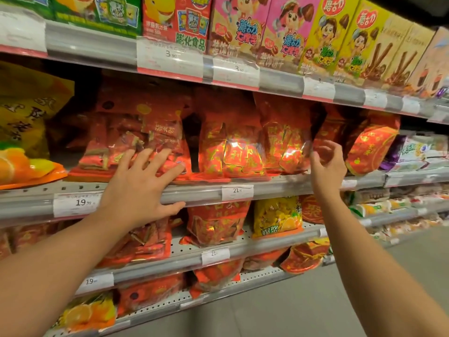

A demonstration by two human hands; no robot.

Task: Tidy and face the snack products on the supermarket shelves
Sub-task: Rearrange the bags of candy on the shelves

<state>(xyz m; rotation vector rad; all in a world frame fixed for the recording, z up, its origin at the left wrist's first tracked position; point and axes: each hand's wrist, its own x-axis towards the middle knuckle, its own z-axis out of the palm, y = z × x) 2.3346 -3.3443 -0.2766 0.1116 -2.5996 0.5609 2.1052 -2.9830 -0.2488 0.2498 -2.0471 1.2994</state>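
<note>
Snack bags (230,147) in red and gold fill the middle shelf (199,190) in front of me, standing in a row. My left hand (143,188) is spread flat, fingers straight, resting on the lower front of the left red bag (136,142) with the thumb hanging below the shelf rail. My right hand (326,164) is up at the right edge of a shiny red bag (286,142), fingers loosely curled around nothing; honestly can't tell if the fingertips touch the plastic or just hover.

Whole shot is a bit blurry, so most pack lettering is unreadable. I count five red bags across this shelf, though the dark gaps could hide more behind. A yellow bag (26,117) is cut off at the left edge. Two price tags (237,192) are readable on this rail, 19.90 and 21.90. Boxes (243,32) on the top shelf are cropped at the frame's top.
</note>
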